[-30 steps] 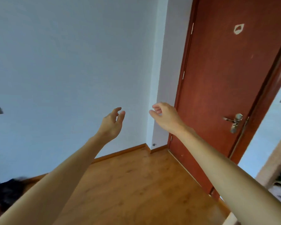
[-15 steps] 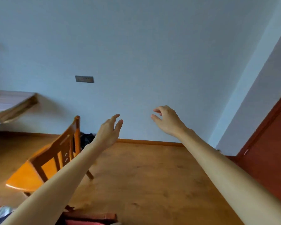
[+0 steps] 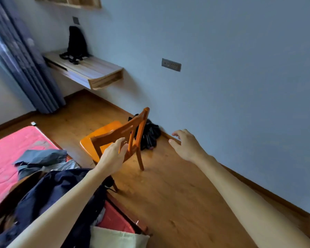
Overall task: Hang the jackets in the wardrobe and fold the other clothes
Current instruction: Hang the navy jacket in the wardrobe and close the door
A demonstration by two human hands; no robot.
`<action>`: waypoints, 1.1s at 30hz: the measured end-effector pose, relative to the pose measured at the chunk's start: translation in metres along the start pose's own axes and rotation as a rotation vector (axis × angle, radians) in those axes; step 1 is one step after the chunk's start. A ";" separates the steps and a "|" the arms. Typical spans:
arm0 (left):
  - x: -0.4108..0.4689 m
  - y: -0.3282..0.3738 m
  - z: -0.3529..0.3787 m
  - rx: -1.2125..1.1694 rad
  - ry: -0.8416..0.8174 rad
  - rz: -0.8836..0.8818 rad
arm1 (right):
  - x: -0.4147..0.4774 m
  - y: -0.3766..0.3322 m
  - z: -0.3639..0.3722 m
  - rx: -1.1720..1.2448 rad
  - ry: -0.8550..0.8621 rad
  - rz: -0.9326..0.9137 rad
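head view swings from door to bed [image 3: 5, 154]; left grip [image 3: 113, 156] and right grip [image 3: 186, 146] apart, empty, clothes [image 3: 54, 187] likely next for sorting.

**Room Count: Pairs, Singles**

Two bare hands are showing: left hand [image 3: 113, 158], right hand [image 3: 186, 145]. One orange wooden chair [image 3: 115, 133] is standing at centre. Two grey wall plates are showing: larger plate [image 3: 171, 64] upper centre, smaller plate [image 3: 76, 20] upper left. One pale wooden wall desk [image 3: 89, 70] is carrying one black backpack [image 3: 77, 42]. Lower left, one dark navy garment [image 3: 57, 187], one grey-blue garment [image 3: 43, 156] and one cream cloth [image 3: 115, 238] are lying.
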State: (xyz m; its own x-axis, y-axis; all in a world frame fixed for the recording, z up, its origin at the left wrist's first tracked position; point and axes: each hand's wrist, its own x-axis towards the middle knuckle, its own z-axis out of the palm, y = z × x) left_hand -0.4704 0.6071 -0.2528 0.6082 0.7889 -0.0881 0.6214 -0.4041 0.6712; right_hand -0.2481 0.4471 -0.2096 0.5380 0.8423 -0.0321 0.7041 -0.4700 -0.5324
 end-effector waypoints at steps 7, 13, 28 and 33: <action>-0.034 -0.115 -0.025 0.003 0.099 -0.284 | 0.038 -0.038 0.096 -0.026 -0.197 -0.111; -0.074 -0.205 -0.043 -0.115 0.124 -0.517 | 0.053 -0.090 0.183 -0.081 -0.346 -0.153; -0.112 -0.406 -0.025 -0.327 0.217 -0.945 | 0.057 -0.188 0.395 -0.249 -0.801 -0.200; -0.110 -0.475 -0.021 -0.388 0.318 -1.242 | 0.053 -0.202 0.448 -0.263 -0.905 -0.211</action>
State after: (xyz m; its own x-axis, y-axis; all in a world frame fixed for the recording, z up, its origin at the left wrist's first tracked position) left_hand -0.8427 0.7216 -0.5465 -0.4273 0.6289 -0.6496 0.4625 0.7694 0.4406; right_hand -0.5693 0.7047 -0.4825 -0.0944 0.7489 -0.6559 0.8859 -0.2374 -0.3986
